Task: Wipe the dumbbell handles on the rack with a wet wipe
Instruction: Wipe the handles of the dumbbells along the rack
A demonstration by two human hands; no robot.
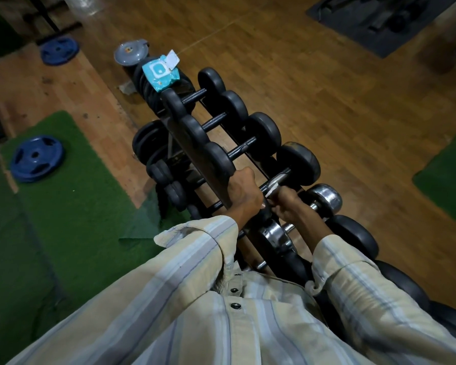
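head view: right hand [287, 204] pinches wipe [273, 187] on handle [279, 180], left hand [244, 191] grips rack edge [195, 154].

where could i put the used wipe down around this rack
Bare wood floor lies right of the rack, before the dark mat. The rack top is crowded: dumbbells fill it, wipes pack at the far end, left hand and right hand at the near handle.

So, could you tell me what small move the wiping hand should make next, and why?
Probably slide the right hand, which holds the wet wipe on the dumbbell handle, outward toward the black head, since that bare stretch looks unwiped. The left hand grips the rack rail, bracing.
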